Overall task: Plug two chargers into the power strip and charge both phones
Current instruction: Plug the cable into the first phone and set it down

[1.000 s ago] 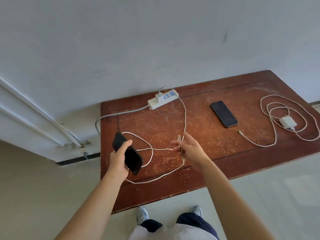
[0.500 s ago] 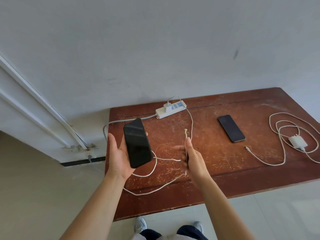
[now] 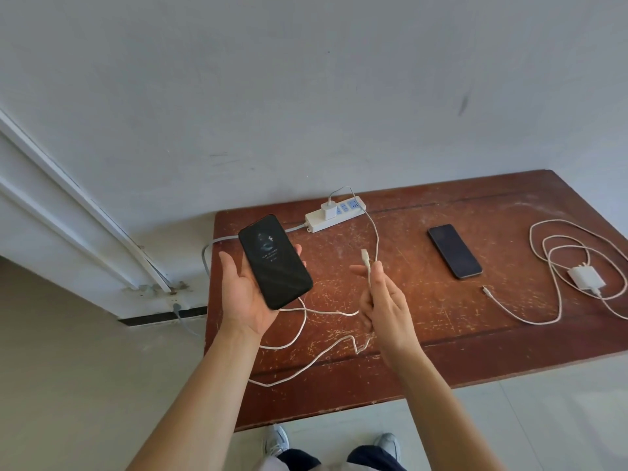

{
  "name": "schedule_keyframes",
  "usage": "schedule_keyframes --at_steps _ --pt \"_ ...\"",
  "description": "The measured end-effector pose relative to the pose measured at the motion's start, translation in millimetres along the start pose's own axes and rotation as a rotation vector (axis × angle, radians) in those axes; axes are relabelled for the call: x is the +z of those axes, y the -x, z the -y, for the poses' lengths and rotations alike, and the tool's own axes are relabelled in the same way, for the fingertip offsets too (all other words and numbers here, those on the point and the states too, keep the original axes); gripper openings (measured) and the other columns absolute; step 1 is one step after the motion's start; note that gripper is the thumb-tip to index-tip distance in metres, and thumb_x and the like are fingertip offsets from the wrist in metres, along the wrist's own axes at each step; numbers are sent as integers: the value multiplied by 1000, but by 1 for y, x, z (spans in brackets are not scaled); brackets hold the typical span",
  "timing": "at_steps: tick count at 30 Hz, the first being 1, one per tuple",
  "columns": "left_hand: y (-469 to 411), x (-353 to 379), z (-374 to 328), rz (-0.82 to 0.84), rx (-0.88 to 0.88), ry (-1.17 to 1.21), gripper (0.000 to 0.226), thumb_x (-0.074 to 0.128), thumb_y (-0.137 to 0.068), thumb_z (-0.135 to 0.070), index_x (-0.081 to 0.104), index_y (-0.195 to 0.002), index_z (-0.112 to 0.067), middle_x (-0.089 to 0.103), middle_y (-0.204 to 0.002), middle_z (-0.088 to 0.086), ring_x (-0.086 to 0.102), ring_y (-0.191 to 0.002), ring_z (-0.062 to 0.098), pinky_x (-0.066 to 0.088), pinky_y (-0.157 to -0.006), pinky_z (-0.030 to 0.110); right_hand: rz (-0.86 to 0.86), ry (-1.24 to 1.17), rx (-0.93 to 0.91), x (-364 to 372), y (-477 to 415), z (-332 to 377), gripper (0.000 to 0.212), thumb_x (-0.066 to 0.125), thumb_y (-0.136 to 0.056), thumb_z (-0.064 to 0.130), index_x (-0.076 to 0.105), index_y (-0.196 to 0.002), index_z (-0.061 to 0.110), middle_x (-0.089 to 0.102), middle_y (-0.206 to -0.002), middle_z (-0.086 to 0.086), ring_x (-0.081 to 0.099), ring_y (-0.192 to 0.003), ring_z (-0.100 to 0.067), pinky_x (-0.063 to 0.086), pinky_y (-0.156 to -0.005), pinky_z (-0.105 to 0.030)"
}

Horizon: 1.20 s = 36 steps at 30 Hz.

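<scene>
From your head view, the phone (image 3: 275, 261) in your left hand (image 3: 246, 294) has turned face-up and its screen now glows faintly, where it was dark a moment ago. Your right hand (image 3: 384, 300) pinches the cable plug (image 3: 365, 258) upright, near the phone but apart. That charger (image 3: 328, 209) sits in the power strip (image 3: 334, 215). The second phone (image 3: 454, 250) and second charger (image 3: 586, 278) lie untouched on the worktop (image 3: 509, 338).
</scene>
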<state>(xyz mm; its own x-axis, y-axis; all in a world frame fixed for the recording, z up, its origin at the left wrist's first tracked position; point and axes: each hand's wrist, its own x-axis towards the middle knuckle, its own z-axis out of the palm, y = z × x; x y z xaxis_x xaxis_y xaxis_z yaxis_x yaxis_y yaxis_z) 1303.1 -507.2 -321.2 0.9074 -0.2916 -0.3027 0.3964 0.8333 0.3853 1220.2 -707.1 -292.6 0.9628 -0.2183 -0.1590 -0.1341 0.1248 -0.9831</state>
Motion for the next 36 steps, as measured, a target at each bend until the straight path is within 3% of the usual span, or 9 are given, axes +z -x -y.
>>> schedule_keyframes --at_steps 5,8,12,15,18,22,25,31,36 --pt "-1 4 -6 -18 12 -43 83 41 -82 -84 62 -136 -25 56 -146 17 55 -132 40 46 -106 58 36 38 -75 1 2 4 27 47 -103 31 73 -110 32 57 -65 3 51 -58 -12 46 -55 -22" --pt "-1 13 -7 -24 -2 5 79 39 -87 -79 65 -133 -21 59 -143 20 57 -129 43 50 -100 60 32 71 -94 7 5 7 25 53 -95 45 76 -103 41 48 -61 -1 40 -54 -15 35 -47 -21" --pt "-3 30 -4 -37 -4 99 60 36 -103 -55 71 -124 -12 62 -136 25 61 -124 43 56 -90 58 14 115 -189 17 10 8 30 57 -96 42 79 -94 23 42 -51 0 33 -44 -5 27 -41 -18" --pt "-6 41 -5 -72 -1 168 53 30 -108 -43 56 -136 -6 60 -135 32 63 -120 46 59 -83 60 64 117 -183 24 15 9 21 62 -98 29 81 -96 24 48 -51 0 38 -45 -7 31 -42 -20" --pt "-7 46 -4 -90 -4 186 50 31 -109 -36 49 -138 -1 61 -132 34 68 -109 46 61 -75 60 89 105 -141 31 19 13 22 65 -97 31 82 -86 23 50 -54 -16 40 -48 -13 33 -44 -25" --pt "-4 47 -1 -78 -21 189 50 34 -108 -39 52 -136 -2 62 -132 31 68 -112 44 59 -81 61 99 99 -121 39 21 19 22 64 -96 31 82 -87 22 51 -55 -10 41 -51 -18 33 -46 -28" --pt "-4 45 1 -63 -4 141 51 33 -107 -42 53 -136 -5 64 -130 28 66 -116 41 59 -85 60 100 102 -109 41 22 23 30 64 -98 28 77 -72 35 52 -55 -4 41 -50 -17 33 -46 -26" --pt "-3 41 0 -12 -2 105 55 38 -104 -50 56 -136 -9 66 -130 25 64 -120 40 58 -84 56 122 130 -58 40 23 27 41 62 -99 32 72 -59 37 44 -58 -30 33 -49 -24 28 -43 -28" --pt "-2 37 1 24 -3 98 62 44 -98 -59 53 -139 -13 61 -138 24 58 -127 43 52 -95 61 179 111 65 35 22 25 35 62 -98 36 79 -68 31 50 -52 -2 38 -45 -10 34 -46 -24"
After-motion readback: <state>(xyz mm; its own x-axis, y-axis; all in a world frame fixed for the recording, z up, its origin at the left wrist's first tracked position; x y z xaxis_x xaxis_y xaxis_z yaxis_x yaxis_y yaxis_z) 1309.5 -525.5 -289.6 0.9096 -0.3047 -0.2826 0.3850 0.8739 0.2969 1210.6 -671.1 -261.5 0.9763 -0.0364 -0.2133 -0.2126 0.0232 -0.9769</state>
